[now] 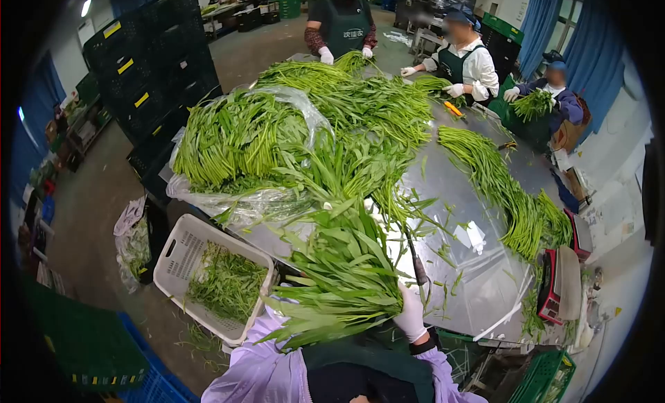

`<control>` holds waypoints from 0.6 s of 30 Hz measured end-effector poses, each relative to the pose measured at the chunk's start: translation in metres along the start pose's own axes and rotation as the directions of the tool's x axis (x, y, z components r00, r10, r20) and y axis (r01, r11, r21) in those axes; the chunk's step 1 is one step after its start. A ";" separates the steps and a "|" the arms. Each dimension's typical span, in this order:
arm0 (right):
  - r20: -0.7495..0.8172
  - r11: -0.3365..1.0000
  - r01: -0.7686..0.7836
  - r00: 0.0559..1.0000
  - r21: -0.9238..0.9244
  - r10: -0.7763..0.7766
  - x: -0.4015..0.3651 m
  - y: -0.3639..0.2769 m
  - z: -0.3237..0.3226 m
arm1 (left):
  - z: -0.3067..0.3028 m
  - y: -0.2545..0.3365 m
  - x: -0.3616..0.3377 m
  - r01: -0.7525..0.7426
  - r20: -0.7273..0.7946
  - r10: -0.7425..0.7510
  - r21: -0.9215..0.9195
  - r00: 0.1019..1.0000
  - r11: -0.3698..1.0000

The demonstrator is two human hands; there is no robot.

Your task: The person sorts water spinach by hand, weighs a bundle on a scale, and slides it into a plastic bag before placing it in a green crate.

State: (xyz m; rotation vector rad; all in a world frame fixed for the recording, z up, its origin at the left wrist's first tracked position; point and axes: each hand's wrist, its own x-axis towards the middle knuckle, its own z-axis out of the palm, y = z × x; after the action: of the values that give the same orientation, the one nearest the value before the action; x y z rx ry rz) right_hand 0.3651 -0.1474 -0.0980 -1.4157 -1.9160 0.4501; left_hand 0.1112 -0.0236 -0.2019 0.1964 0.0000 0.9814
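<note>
A bunch of water spinach [346, 264], with long narrow leaves, fans out just in front of my body. My right hand [410, 314], in a white glove, closes around its right side. The lavender left sleeve [267, 358] runs up under the leaves. My left hand is hidden behind the greens; small white patches show among the leaves, but I cannot make out its fingers. Beyond the bunch, a large heap of water spinach [239, 139] lies in a clear plastic bag [256, 202]. More loose stems [346, 98] spread behind it on the metal table [478, 285].
A white crate [173, 243] with leaf scraps stands at left, before stacked dark crates [149, 70]. Lined-up stems [485, 181] and red scales [551, 285] lie along the right side. Three co-workers in aprons, one at the far side [346, 29], handle greens. An orange-handled tool [453, 109] rests near them.
</note>
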 end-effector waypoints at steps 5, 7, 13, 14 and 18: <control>0.078 0.994 -0.052 0.996 0.098 0.044 -0.012 0.008 0.006 | 0.044 0.020 0.006 -0.056 0.003 0.056 0.152 0.998 0.987; 0.093 0.992 -0.082 0.993 0.091 0.073 -0.014 0.009 0.007 | 0.060 0.030 0.015 -0.084 0.011 0.084 0.219 0.996 0.972; 0.127 0.990 -0.072 0.990 0.121 0.056 -0.017 0.011 0.003 | 0.105 0.062 0.029 -0.369 0.344 0.191 0.588 0.920 0.720; 0.147 0.986 -0.090 0.987 0.139 0.069 -0.018 0.012 0.001 | 0.145 0.059 0.021 -0.218 -0.070 0.301 0.537 0.951 0.815; 0.238 0.919 -0.239 0.957 0.315 0.167 -0.020 0.017 -0.009 | 0.163 0.072 0.006 -0.388 0.077 0.572 0.808 0.817 0.444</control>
State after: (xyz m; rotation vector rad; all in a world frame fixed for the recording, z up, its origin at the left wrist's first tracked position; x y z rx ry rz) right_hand 0.3864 -0.1616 -0.1098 -1.3813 -1.7434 1.0154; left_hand 0.0697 -0.0063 -0.0291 0.9879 0.6428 1.5437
